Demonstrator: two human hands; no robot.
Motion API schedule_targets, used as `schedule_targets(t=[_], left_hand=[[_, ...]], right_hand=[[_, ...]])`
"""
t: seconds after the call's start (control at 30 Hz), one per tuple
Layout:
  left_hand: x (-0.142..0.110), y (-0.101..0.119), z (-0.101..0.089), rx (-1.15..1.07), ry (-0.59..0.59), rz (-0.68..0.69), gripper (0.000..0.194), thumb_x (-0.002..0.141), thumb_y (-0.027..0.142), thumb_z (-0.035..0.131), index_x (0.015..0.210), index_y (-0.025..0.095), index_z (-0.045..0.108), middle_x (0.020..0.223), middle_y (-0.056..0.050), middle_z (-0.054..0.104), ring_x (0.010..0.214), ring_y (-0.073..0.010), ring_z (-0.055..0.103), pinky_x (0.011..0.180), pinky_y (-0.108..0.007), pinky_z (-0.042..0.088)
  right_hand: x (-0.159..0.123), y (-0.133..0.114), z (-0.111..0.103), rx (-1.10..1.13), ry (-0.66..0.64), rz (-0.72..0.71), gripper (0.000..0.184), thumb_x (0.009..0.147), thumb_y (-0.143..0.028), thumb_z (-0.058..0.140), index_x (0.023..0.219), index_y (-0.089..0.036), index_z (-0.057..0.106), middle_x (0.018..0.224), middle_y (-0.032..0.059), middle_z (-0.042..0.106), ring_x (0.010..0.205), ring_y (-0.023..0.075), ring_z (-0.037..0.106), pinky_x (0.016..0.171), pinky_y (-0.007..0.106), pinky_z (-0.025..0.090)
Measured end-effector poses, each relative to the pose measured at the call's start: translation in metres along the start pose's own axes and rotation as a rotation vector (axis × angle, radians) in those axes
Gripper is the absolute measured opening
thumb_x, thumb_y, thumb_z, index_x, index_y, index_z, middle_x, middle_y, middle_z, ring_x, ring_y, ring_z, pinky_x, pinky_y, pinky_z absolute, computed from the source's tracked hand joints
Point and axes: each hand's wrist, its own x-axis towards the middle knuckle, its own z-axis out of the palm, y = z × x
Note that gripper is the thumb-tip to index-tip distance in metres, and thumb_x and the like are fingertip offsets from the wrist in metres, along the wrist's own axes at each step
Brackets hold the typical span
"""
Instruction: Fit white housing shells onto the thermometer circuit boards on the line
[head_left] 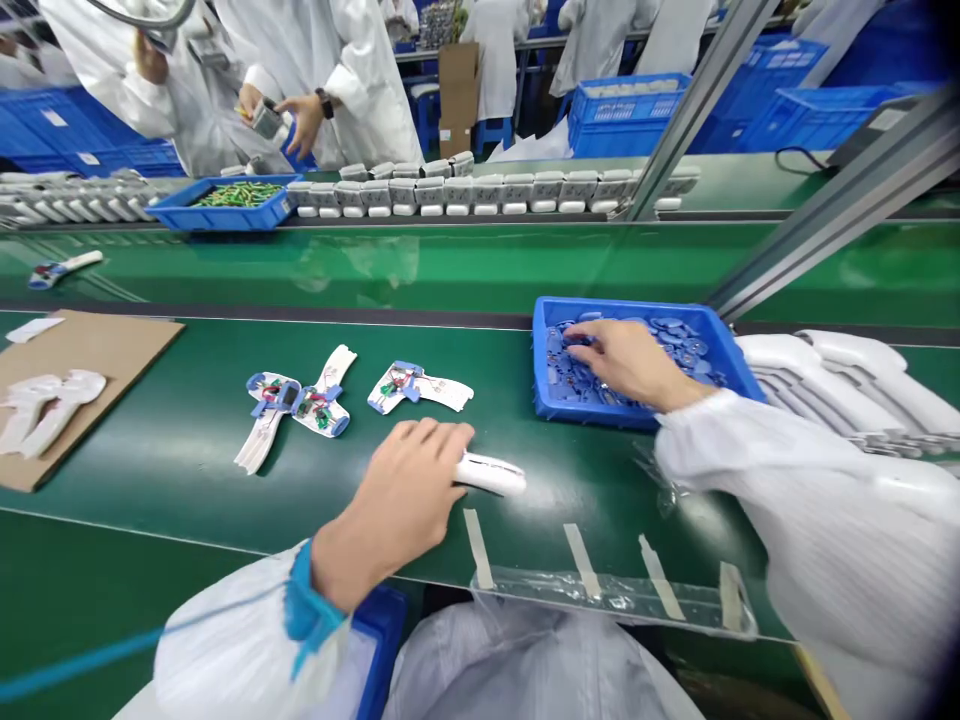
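My left hand (397, 500) rests on the green conveyor belt (180, 500), with its fingers closed over a white plastic housing (491, 473). My right hand (630, 365) reaches into a blue plastic tray (637, 312), its fingertips among a loose pile of round blue parts (679, 340). Whether those fingers hold a part is hidden. Left of my hands lie several opened white housings with blue pieces and wiring (412, 387). Several white shells (49, 410) lie on a brown cardboard sheet (90, 400) at the far left.
A stack of white housings (840, 385) lies at the right. Strips of tape (585, 560) hold clear film (615, 595) at the near belt edge. Beyond a second belt, a co-worker's hands (292, 125) hold a small part above rows of white units (487, 195) and blue crates (622, 115).
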Motion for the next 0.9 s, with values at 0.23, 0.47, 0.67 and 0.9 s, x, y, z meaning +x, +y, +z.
schedule_targets(t=[0.23, 0.47, 0.67, 0.9], left_hand=[[0.026, 0.022, 0.009, 0.023, -0.092, -0.009, 0.016, 0.097, 0.031, 0.064, 0.101, 0.015, 0.066, 0.095, -0.010, 0.071, 0.089, -0.0290, 0.063, 0.075, -0.040, 0.044], [0.029, 0.012, -0.003, -0.938, 0.073, -0.268, 0.031, 0.102, 0.050, 0.056, 0.106, 0.020, 0.064, 0.087, -0.001, 0.068, 0.075, -0.0163, 0.060, 0.066, -0.028, 0.043], [0.042, 0.040, 0.010, -0.751, 0.335, -0.143, 0.030, 0.097, 0.034, 0.066, 0.123, 0.019, 0.065, 0.116, -0.005, 0.074, 0.104, -0.0222, 0.066, 0.094, -0.034, 0.047], [0.043, 0.044, 0.000, -0.882, 0.127, -0.131, 0.035, 0.102, 0.041, 0.060, 0.131, 0.023, 0.063, 0.116, -0.003, 0.075, 0.099, -0.0201, 0.069, 0.088, -0.031, 0.052]], right_hand=[[0.032, -0.016, 0.012, 0.059, -0.031, 0.062, 0.008, 0.082, -0.019, 0.070, 0.084, -0.023, 0.077, 0.101, 0.0145, 0.076, 0.104, 0.0328, 0.070, 0.099, 0.052, 0.051], [-0.054, -0.050, -0.026, 0.570, -0.046, 0.250, 0.041, 0.093, -0.045, 0.065, 0.126, -0.023, 0.074, 0.097, 0.0067, 0.080, 0.090, 0.0247, 0.076, 0.088, 0.042, 0.060], [-0.106, -0.088, -0.029, 0.956, -0.094, 0.237, 0.046, 0.085, -0.058, 0.073, 0.119, -0.026, 0.079, 0.088, 0.0031, 0.078, 0.085, 0.0199, 0.072, 0.086, 0.036, 0.061], [-0.119, -0.077, -0.003, 0.641, 0.122, 0.039, 0.038, 0.095, -0.045, 0.061, 0.127, -0.029, 0.076, 0.100, 0.0026, 0.080, 0.082, 0.0239, 0.075, 0.082, 0.043, 0.064]])
